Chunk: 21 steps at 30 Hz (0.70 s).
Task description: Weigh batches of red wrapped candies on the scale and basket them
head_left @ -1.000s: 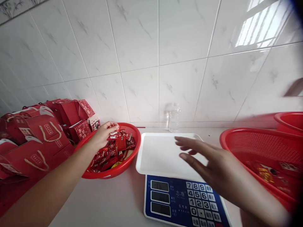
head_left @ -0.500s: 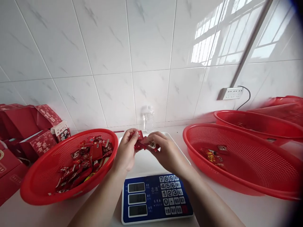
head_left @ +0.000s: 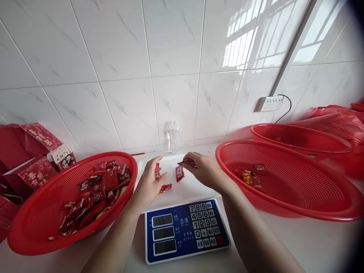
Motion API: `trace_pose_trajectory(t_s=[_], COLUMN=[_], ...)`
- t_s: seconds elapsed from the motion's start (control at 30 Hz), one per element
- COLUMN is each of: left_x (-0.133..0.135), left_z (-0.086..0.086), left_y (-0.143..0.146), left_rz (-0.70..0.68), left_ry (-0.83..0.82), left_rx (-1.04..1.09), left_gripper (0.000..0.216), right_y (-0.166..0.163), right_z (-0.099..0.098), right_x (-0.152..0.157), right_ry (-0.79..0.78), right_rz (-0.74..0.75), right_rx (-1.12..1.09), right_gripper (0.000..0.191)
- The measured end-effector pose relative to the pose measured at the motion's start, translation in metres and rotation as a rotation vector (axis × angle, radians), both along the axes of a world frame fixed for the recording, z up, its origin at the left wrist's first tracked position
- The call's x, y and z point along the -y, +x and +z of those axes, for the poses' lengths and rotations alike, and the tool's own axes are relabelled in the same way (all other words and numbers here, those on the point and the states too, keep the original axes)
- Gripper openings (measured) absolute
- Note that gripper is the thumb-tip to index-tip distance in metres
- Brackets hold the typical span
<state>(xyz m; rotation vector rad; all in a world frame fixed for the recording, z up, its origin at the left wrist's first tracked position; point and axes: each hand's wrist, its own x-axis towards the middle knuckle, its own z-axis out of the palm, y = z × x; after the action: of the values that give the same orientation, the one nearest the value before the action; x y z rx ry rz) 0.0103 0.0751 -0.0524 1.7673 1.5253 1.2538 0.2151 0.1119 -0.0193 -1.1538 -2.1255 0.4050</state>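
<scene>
My left hand point(head_left: 149, 184) hovers over the white tray of a blue digital scale point(head_left: 186, 229), fingers spread, with a small red candy packet point(head_left: 157, 171) against its fingers and another packet point(head_left: 165, 187) lying on the tray beside the palm. My right hand point(head_left: 203, 170) is above the tray's right side, pinching a red packet point(head_left: 186, 163) between thumb and fingers. One more red packet point(head_left: 179, 173) sits on the tray just below that hand. A red basket point(head_left: 68, 201) full of red candy packets stands to the left.
A large red basket point(head_left: 287, 182) with a few packets stands right of the scale, another red basket point(head_left: 298, 137) behind it. Red gift boxes point(head_left: 34, 167) sit at the far left. A clear plastic bottle point(head_left: 175, 137) stands by the tiled wall. A wall socket point(head_left: 269, 103) is at right.
My left hand took packets from the left basket and brought them to my right hand over the scale. Now the hands have parted and packets lie on the tray.
</scene>
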Motion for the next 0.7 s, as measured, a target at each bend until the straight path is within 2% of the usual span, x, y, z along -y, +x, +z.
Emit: trace_pose_trajectory(t_s=[0.17,0.23,0.33,0.4,0.5,0.6,0.7], left_x=[-0.005,-0.005,0.0,0.006,0.016,0.02,0.018], left_z=[-0.007,-0.005,0.004,0.012,0.019,0.018,0.012], left_y=[-0.008,-0.01,-0.014,-0.017,-0.021,-0.018,-0.012], left_rz=[-0.019,-0.018,-0.025,-0.09,-0.239,-0.308,-0.305], left_ry=[0.023,0.073,0.088,-0.006,-0.184,-0.244,-0.202], left_rx=[0.015,-0.051,-0.254,-0.384,-0.523,-0.587,-0.576], left_gripper=[0.047,0.04,0.021,0.014,0.017,0.018,0.024], right_y=[-0.003,-0.005,-0.006,-0.003,0.002,0.003,-0.004], right_z=[0.0,-0.001,-0.002,-0.002,-0.002,-0.004,-0.009], right_x=[0.001,0.002,0.003,0.004,0.005,0.005,0.003], right_ry=[-0.039,-0.036,-0.02,-0.07,-0.155,-0.148,-0.148], right_rz=[-0.001,-0.004,0.048,0.149,0.279,0.26,0.203], right_rx=[-0.145,-0.151,-0.045,0.085,0.266,0.3,0.334], right_gripper=[0.009,0.011,0.007,0.011,0.021,0.028,0.038])
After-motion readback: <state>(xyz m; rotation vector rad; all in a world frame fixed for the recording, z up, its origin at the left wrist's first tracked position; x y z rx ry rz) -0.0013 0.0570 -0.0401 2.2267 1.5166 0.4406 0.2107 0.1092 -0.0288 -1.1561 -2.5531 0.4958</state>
